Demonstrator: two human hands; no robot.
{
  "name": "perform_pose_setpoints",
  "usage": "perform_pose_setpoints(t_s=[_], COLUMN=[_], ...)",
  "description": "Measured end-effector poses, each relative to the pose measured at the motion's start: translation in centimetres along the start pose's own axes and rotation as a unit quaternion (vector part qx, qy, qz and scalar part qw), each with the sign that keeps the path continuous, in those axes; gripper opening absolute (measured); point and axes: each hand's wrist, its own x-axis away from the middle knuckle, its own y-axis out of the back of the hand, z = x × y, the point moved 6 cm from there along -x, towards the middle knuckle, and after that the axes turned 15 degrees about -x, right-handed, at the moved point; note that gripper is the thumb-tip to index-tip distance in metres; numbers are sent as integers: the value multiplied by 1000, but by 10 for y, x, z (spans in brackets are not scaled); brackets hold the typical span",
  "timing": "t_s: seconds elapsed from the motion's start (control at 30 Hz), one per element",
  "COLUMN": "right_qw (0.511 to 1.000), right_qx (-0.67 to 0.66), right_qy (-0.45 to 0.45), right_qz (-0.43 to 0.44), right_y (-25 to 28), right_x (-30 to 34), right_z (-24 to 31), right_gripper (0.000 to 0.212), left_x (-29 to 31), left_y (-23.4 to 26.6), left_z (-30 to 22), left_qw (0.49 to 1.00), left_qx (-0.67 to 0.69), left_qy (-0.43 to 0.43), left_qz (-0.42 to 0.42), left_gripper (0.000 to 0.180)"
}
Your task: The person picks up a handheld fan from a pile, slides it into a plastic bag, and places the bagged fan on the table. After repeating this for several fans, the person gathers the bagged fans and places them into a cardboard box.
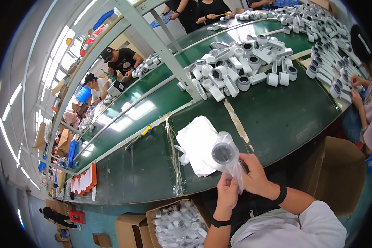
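Both my hands are closed at the table's near edge around a clear plastic bag [235, 171]. Inside it sits a white handheld device with a round grey grille head [222, 153]; whether it is a small fan or a dryer I cannot tell. My left hand [227, 192] pinches the bag from below. Higher up on the right side, my right hand [253, 173] grips the bag, its fingers partly hidden. Just beyond the device lies a stack of thin white bags or sheets [197, 140] on the green tabletop [277, 124].
Unbagged devices [231, 68] lie heaped at the far side. A yellow-and-black tool [138, 137] and an orange box of white pieces [84, 180] lie left. Below the edge stand a carton [151, 215] of bagged devices and another carton [335, 173]. A co-worker's hands [356, 89] are at right.
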Motion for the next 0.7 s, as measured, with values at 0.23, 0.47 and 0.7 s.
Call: perform_pose_setpoints(t_s=[0.23, 0.47, 0.7], right_qw=[995, 993, 999], right_qx=[-48, 12, -14], right_qy=[21, 113, -4], right_qz=[-85, 6, 38], right_y=[21, 15, 26], right_x=[-10, 11, -10], right_z=[1, 10, -15], right_gripper=[19, 13, 14], left_x=[4, 4, 30], left_y=[6, 46, 176], left_z=[-9, -37, -111], left_qw=[986, 991, 885], left_qx=[125, 105, -213], left_qy=[33, -83, -153], left_qz=[102, 1, -385], left_gripper=[43, 48, 38])
